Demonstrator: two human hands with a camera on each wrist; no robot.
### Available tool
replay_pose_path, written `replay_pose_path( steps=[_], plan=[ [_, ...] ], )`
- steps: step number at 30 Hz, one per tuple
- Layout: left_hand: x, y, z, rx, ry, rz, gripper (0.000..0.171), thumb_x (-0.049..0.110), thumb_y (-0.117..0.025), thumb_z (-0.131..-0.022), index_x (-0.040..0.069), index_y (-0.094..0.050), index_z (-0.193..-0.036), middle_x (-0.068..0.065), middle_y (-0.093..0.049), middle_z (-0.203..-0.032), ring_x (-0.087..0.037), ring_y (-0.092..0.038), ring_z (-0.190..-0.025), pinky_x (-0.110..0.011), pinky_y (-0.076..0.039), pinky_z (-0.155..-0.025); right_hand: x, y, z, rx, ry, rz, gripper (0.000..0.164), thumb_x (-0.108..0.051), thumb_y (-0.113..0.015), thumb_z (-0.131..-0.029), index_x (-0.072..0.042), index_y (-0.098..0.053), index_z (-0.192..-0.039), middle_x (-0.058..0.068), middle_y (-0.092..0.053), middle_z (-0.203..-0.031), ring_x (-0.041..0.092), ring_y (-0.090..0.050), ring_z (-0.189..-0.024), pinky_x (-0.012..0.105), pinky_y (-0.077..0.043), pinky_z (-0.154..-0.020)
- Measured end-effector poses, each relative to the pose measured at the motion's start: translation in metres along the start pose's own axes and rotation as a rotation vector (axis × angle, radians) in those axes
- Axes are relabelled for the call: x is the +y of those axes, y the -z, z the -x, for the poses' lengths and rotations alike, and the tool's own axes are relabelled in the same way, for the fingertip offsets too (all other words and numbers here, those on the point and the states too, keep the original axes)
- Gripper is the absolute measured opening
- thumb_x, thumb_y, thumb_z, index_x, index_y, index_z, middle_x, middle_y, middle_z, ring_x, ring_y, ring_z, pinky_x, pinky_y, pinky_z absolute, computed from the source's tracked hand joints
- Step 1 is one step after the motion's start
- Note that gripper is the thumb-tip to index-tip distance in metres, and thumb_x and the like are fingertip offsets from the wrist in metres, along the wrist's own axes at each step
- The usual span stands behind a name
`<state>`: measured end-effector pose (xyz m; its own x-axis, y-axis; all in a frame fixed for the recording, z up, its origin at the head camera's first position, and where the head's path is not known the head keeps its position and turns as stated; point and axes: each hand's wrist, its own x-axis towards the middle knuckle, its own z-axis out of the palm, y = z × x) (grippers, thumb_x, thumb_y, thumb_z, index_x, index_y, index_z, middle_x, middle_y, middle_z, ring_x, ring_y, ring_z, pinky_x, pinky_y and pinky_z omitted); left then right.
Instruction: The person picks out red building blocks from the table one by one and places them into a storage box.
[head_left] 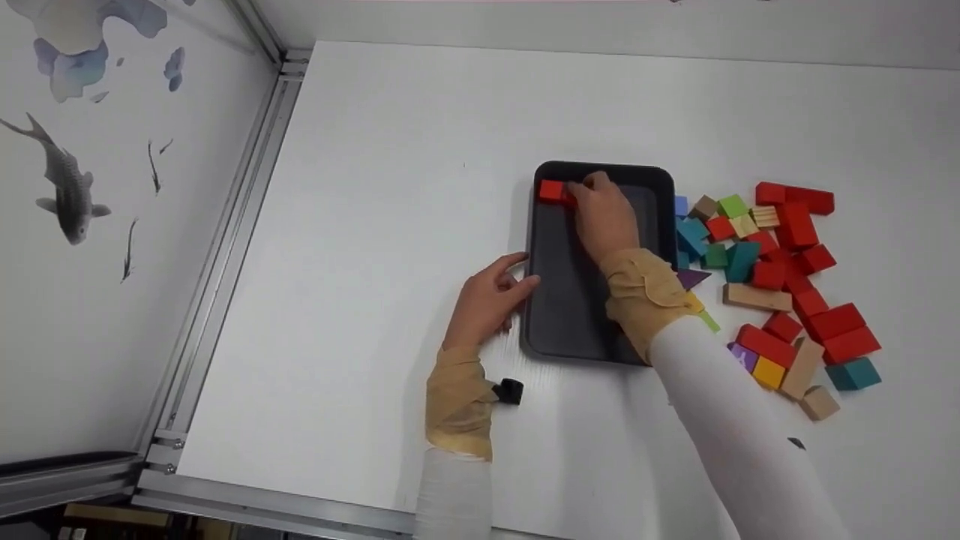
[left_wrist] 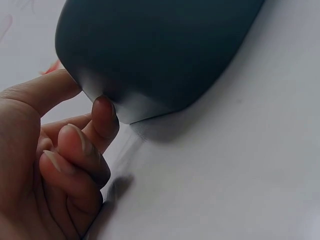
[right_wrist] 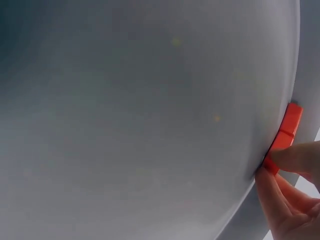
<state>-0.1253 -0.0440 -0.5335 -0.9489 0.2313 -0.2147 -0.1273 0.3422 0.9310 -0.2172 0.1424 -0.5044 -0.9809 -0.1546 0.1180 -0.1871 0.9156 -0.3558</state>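
- The right hand (head_left: 606, 221) pinches a red block (right_wrist: 282, 142) inside the dark tray (head_left: 559, 300), along its far wall.
- A red cube (head_left: 553, 190) touches that block's left side, in the far left corner.
- The left hand (head_left: 484, 304), thumb and forefinger parted, touches the tray's left edge.
- Right of the tray, coloured blocks (head_left: 836, 322) lie scattered.

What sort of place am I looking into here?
Probably an indoor workstation or test booth: a broad white tabletop edged with metal framing, a side panel printed with a fish, and a dark tray beside loose coloured blocks.
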Motion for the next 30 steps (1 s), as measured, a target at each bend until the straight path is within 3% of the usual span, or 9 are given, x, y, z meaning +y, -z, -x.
replay_pose_path(
  steps=[7, 11, 18, 25, 30],
  plan=[
    [0.003, 0.002, -0.002, 0.0, -0.014, -0.027, 0.054, 0.055, -0.056, -0.079, 0.031, -0.048, -0.127, 0.003, -0.058, -0.067, -0.02, -0.049, -0.039, -0.032, -0.044, -0.041, 0.003, 0.007, 0.004, -0.072, 0.02, -0.054, 0.041, -0.006, -0.054, -0.086, -0.006, -0.049, -0.127, 0.015, -0.045, -0.128, 0.03, -0.046, -0.113, 0.042, -0.035, -0.096],
    [0.001, 0.002, -0.002, 0.005, -0.011, -0.034, 0.052, 0.053, -0.057, -0.08, 0.031, -0.049, -0.126, 0.004, -0.058, -0.068, -0.02, -0.049, -0.039, -0.032, -0.045, -0.042, 0.004, 0.008, 0.005, -0.144, -0.015, -0.088, 0.045, -0.011, -0.054, -0.087, -0.009, -0.045, -0.131, 0.011, -0.039, -0.135, 0.028, -0.043, -0.119, 0.042, -0.031, -0.099],
    [0.0, -0.002, -0.001, 0.0, 0.004, -0.004, 0.052, 0.055, -0.057, -0.079, 0.033, -0.048, -0.126, 0.002, -0.057, -0.07, -0.02, -0.048, -0.04, -0.032, -0.044, -0.041, 0.008, 0.009, 0.008, -0.229, -0.033, -0.088, 0.049, -0.016, -0.054, -0.088, -0.011, -0.041, -0.134, 0.01, -0.031, -0.141, 0.028, -0.039, -0.122, 0.043, -0.03, -0.099],
    [0.002, -0.002, -0.002, 0.013, -0.004, -0.009, 0.051, 0.053, -0.057, -0.08, 0.032, -0.049, -0.126, 0.001, -0.057, -0.067, -0.021, -0.047, -0.039, -0.033, -0.044, -0.041, 0.006, 0.018, 0.012, -0.254, -0.034, -0.099, 0.051, -0.018, -0.056, -0.088, -0.013, -0.039, -0.135, 0.009, -0.022, -0.145, 0.031, -0.043, -0.117, 0.046, -0.033, -0.096],
    [0.001, -0.001, -0.001, 0.007, 0.003, -0.014, 0.052, 0.054, -0.057, -0.079, 0.032, -0.049, -0.126, 0.002, -0.057, -0.069, -0.02, -0.047, -0.038, -0.033, -0.044, -0.041, 0.004, 0.028, 0.017, -0.259, -0.027, -0.094, 0.051, -0.021, -0.056, -0.088, -0.014, -0.039, -0.135, 0.009, -0.024, -0.144, 0.031, -0.046, -0.114, 0.047, -0.034, -0.095]
  ],
)
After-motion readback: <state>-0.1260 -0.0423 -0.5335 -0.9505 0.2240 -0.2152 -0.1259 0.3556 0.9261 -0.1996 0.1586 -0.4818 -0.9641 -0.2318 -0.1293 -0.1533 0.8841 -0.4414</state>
